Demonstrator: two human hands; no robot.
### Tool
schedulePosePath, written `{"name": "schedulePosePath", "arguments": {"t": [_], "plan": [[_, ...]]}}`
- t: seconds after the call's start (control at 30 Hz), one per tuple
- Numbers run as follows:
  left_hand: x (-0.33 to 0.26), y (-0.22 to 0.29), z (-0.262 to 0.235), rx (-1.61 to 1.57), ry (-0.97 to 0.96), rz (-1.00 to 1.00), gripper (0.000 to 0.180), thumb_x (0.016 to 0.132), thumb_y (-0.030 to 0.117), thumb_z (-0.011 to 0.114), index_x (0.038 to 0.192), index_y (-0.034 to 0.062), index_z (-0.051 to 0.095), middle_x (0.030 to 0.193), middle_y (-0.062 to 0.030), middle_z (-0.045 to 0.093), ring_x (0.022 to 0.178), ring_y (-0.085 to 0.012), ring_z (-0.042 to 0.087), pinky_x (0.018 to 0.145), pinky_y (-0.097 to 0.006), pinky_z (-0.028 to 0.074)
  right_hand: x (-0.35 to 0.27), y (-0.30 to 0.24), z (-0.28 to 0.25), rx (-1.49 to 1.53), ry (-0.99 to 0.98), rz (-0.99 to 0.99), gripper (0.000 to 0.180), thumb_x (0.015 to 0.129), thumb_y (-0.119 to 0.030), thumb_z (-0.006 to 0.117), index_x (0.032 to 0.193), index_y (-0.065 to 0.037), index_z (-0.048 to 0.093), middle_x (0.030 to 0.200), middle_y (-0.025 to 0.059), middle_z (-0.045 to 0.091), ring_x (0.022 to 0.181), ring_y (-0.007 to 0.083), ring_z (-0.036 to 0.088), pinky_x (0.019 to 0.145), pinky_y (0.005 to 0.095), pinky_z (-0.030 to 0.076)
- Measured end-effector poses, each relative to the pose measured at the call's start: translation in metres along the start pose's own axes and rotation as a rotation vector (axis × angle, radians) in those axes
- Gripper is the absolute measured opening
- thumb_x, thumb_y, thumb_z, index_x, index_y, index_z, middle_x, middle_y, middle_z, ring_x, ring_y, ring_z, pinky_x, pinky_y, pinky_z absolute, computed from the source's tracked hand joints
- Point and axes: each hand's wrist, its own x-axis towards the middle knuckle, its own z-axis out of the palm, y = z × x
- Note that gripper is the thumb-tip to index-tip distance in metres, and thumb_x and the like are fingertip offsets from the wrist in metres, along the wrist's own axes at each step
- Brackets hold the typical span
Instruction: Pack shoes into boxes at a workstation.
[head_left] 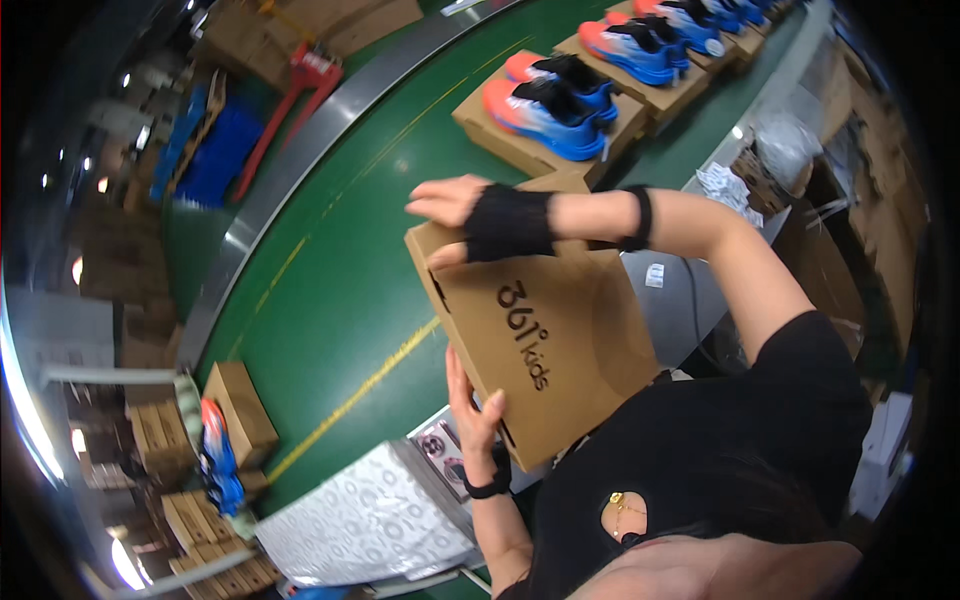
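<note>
Cardboard box [570, 330], brown and flat, sits at the centre of the frame, held at a tilt between both hands. Its broad printed face is turned up, and it looks closed, so what is inside cannot be told. The right hand [450, 215], with a black wrist brace [510, 222] around it, lies over the box's upper left corner, its thumb apart from the outstretched fingers. Lower down, the left hand [475, 410] pinches the left edge, thumb on the printed face and fingers along the side.

At the upper right of the frame, a row of brown cartons stands on a green conveyor [330, 300]. The nearest carton [490, 135] carries a pair of blue and orange shoes [570, 135] on top, rather than inside, and the ones behind also bear shoes.

At the lower left, similar footwear [222, 482] is just beside another brown carton [240, 410], near stacked boxes [200, 520]. A clear plastic bag [785, 145] lies at the upper right, near crumpled white paper [725, 190].
</note>
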Motion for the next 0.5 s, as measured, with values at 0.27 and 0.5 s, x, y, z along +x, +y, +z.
{"name": "schedulePosePath", "arguments": {"t": [0.27,0.5], "plan": [[-0.024,0.016,0.023,-0.117,-0.016,-0.125,0.103,0.062,0.040,0.069,0.136,0.0044,0.007,0.134,-0.0180,0.026,0.123,-0.0278,0.029,0.097,-0.040,0.027,0.030,-0.021,-0.020,0.281,-0.684,0.424,0.060,0.065,-0.058,0.060,0.081,0.001,0.061,0.081,0.0166,0.061,0.077,0.0254,0.060,0.067,0.0326,0.048],[-0.071,-0.039,-0.009,-0.296,0.324,-0.295,0.079,0.071,0.029,0.061,0.132,0.0045,0.018,0.124,-0.0163,0.037,0.111,-0.0259,0.038,0.091,-0.040,0.033,-0.042,0.037,0.016,-0.029,-0.129,-0.092,0.040,0.074,-0.038,0.060,0.098,-0.007,0.055,0.107,0.0092,0.053,0.099,0.0237,0.049,0.082,0.0390,0.034]]}}
